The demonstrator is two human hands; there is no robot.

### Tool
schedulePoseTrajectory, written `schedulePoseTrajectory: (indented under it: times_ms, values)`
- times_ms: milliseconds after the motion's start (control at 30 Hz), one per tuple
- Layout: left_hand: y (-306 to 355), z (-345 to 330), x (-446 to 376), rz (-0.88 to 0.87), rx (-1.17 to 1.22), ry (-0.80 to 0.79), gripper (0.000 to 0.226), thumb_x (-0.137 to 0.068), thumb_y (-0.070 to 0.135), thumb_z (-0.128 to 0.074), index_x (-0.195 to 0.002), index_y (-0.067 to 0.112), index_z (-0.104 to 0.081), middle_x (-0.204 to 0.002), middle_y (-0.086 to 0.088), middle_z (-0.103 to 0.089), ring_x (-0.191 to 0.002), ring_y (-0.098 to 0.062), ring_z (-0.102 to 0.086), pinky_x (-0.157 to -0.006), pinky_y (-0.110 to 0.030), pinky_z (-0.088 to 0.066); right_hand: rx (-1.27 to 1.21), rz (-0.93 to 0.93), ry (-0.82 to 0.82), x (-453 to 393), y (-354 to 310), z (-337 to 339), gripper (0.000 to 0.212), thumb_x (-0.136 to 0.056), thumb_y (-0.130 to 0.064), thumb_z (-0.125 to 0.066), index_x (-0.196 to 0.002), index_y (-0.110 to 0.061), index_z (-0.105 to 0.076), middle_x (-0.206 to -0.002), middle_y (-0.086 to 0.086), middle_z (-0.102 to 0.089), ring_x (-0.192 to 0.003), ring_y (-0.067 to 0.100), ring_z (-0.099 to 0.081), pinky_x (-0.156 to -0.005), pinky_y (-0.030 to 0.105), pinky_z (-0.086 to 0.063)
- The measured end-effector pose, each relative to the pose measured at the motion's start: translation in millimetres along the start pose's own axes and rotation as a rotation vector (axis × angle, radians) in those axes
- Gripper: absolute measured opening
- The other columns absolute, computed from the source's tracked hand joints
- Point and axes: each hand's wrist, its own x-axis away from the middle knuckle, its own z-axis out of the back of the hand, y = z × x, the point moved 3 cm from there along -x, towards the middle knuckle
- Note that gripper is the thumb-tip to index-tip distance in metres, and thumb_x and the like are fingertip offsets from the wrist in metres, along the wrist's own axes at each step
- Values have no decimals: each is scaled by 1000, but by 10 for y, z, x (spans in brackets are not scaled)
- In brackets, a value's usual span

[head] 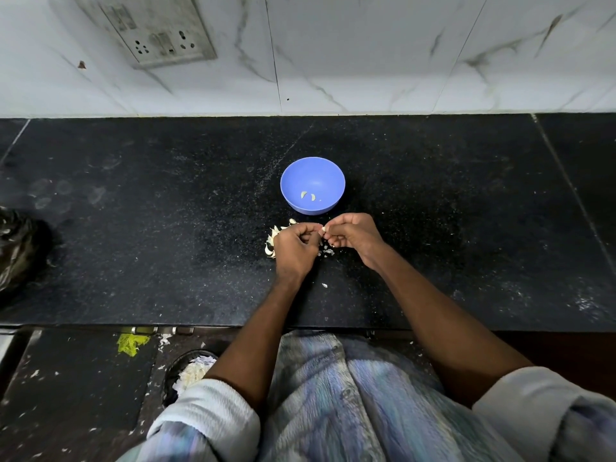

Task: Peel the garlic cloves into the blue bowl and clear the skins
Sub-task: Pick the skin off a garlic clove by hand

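Observation:
A blue bowl (312, 175) stands on the black counter and holds two peeled garlic cloves (308, 195). Just in front of it, my left hand (295, 248) and my right hand (353, 235) meet with curled fingers. Between their fingertips they pinch one small garlic clove (323, 229). A pile of unpeeled garlic cloves (271, 240) lies under and left of my left hand, partly hidden by it. Loose skins (327, 252) are scattered below my hands, and one more scrap (324, 285) lies nearer the counter's front edge.
A black plastic bag (20, 248) sits at the counter's left edge. A tiled wall with a socket plate (156, 31) rises behind the counter. On the floor below, a dark bin (188, 371) holds pale scraps.

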Motion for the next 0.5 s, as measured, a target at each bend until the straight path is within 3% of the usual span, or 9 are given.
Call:
schedulePoseTrajectory:
  times_ms: [167, 333, 500]
  values:
    - [-34, -39, 34, 42, 4, 15, 13, -92, 7, -74, -93, 16, -84, -80, 9, -79, -72, -13, -76, -72, -37, -65, -19, -26, -9, 4, 16, -40, 28, -92, -14, -76, -104, 11, -70, -83, 20, -74, -65, 17, -64, -61, 25, -53]
    - [-69, -24, 39, 86, 9, 29, 14, -90, 6, -74, -93, 16, -84, -78, 7, -79, -72, -16, -74, -73, -36, -64, -48, -13, -9, 19, 36, 7, 16, -90, 6, -65, -104, 8, -71, -93, 26, -75, -71, 19, -69, -69, 25, -59]
    - [13, -45, 59, 17, -14, 32, 10, -91, 13, -76, -91, 18, -85, -77, 11, -78, -71, -10, -75, -70, -27, -62, -62, 4, 19, 19, 34, 23, 13, -90, 7, -67, -102, 7, -72, -87, 22, -75, -74, 21, -70, -73, 28, -61]
